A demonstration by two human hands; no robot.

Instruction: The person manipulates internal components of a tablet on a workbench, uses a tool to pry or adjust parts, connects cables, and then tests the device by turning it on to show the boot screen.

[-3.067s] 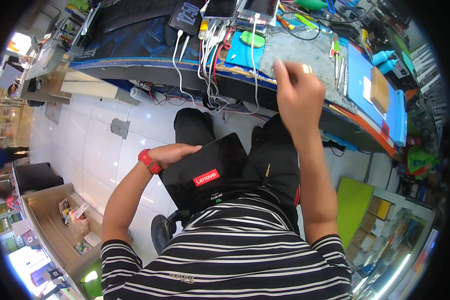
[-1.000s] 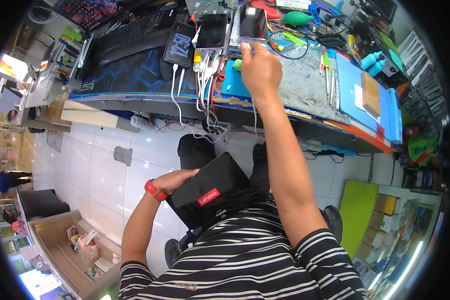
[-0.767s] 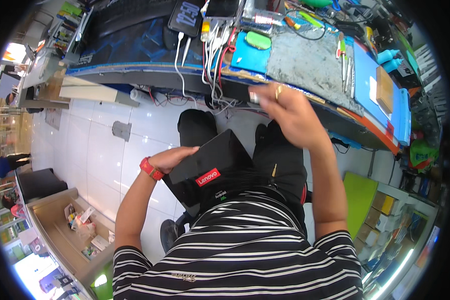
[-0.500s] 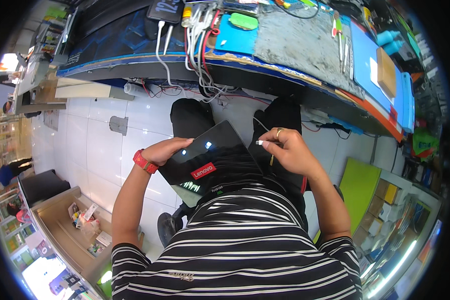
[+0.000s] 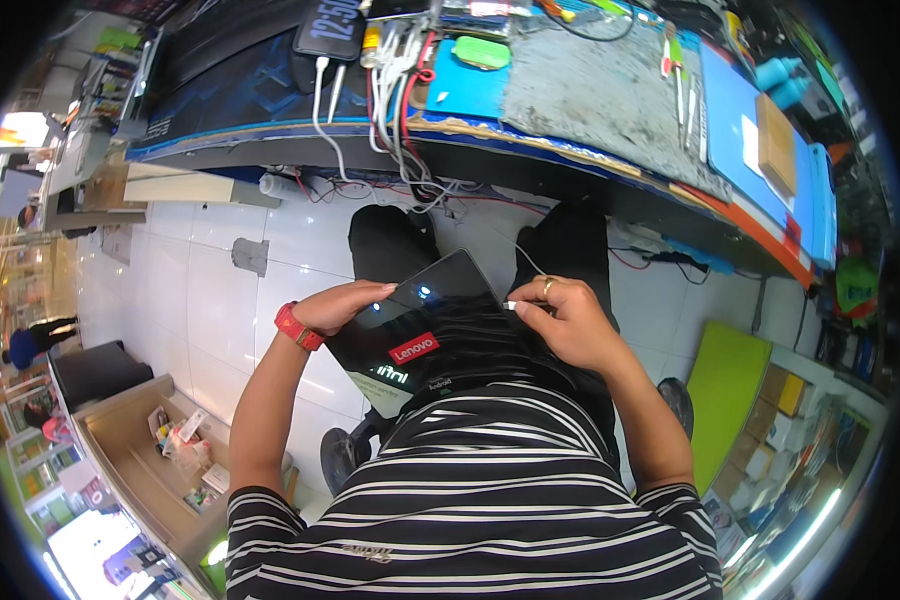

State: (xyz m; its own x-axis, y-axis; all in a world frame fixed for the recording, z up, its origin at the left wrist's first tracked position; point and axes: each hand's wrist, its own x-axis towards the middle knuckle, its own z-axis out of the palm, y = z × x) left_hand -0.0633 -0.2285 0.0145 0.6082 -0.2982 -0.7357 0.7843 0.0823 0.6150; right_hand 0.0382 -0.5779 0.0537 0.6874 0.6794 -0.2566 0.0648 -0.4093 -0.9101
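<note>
My left hand [image 5: 342, 304], with a red watch on the wrist, grips the left edge of a black tablet [image 5: 452, 312]. Its glossy screen is lit with a logo and reflects ceiling lights, and it rests tilted over my lap. Between the thumb and fingers of my right hand [image 5: 575, 325], which wears a ring, is the white plug of a charging cable [image 5: 511, 305]. That plug is right at the tablet's right edge; whether it is inserted cannot be made out. The thin cable runs up past my right knee.
Ahead stands a workbench [image 5: 370, 150] with a phone [image 5: 330, 38] on a white cable, bundled cables [image 5: 398, 75], a grey mat [image 5: 590, 90] and screwdrivers [image 5: 678, 80]. Left is an open drawer [image 5: 120, 425]; right, a glass display case [image 5: 790, 450]. Loose wires hang under the bench.
My right hand has moved slightly down, and the plug has come from a gap off the tablet to its right edge. The left hand still holds the tablet.
</note>
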